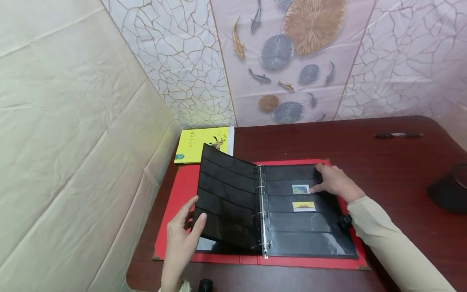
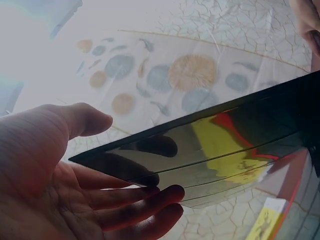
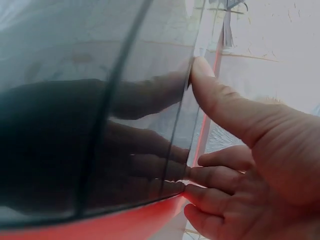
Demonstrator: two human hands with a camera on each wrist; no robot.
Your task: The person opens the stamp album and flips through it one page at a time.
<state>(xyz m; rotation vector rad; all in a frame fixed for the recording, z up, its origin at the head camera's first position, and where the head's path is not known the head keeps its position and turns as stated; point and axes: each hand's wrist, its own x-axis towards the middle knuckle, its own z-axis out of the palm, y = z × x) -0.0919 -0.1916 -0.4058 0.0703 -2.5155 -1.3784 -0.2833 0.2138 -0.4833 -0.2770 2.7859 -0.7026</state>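
Note:
A red ring binder (image 1: 177, 190) lies spread on the table, holding black pocket pages. One black page (image 1: 228, 194) stands half lifted, tilted on the left of the metal rings (image 1: 261, 211). At its outer edge is my left hand (image 1: 182, 229); in the left wrist view the fingers (image 2: 145, 212) lie below the page and the thumb is apart from it. My right hand (image 1: 337, 182) rests at the right page (image 1: 292, 239), its thumb (image 3: 220, 100) touching near a blue-green stamp (image 1: 300, 189) and its fingers at the outer edge. Lower sits a yellow stamp (image 1: 303, 207).
Behind the binder's left cover lies a yellow book (image 1: 189, 142). A pen (image 1: 399, 135) is at the back right of the dark red table (image 1: 394, 170). A dark object (image 1: 448, 192) stands at the right edge. Patterned cloth (image 1: 197, 69) hangs behind.

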